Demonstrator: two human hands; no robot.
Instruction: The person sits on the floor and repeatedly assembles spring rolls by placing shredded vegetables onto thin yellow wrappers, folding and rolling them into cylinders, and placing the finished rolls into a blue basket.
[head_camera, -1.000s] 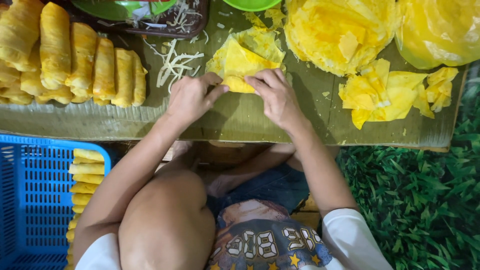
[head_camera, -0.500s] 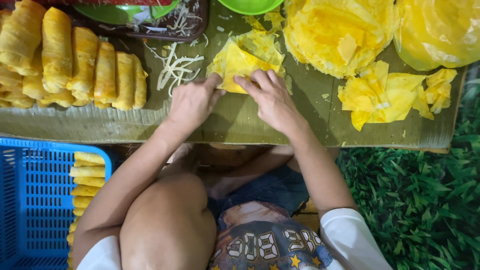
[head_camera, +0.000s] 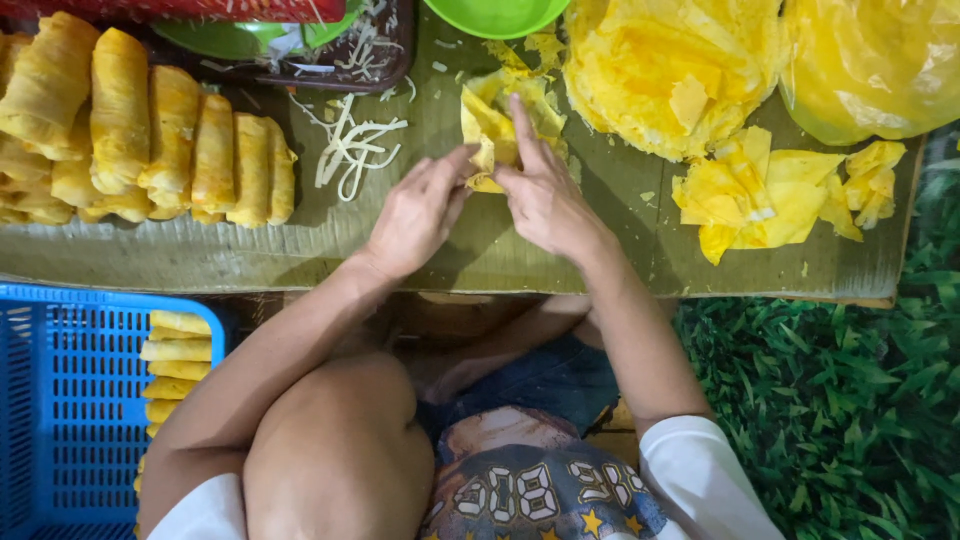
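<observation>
A thin yellow wrapper sheet (head_camera: 497, 125) lies on the green leaf-covered board (head_camera: 480, 250). My left hand (head_camera: 415, 215) pinches the sheet's left edge with its fingertips. My right hand (head_camera: 545, 195) presses on the sheet from the right, index finger stretched along it. The two hands almost touch over the folded sheet. What lies inside the fold is hidden.
Finished yellow rolls (head_camera: 140, 130) line the board's left side. White shreds (head_camera: 350, 150) lie beside a dark tray (head_camera: 330, 50). A stack of yellow sheets (head_camera: 660, 70), torn pieces (head_camera: 780, 190) and a yellow bag (head_camera: 880, 60) sit right. A blue crate (head_camera: 70, 400) holds more rolls.
Both hands have drawn closer together over the sheet, folding it narrower. The right index finger now lies stretched on top.
</observation>
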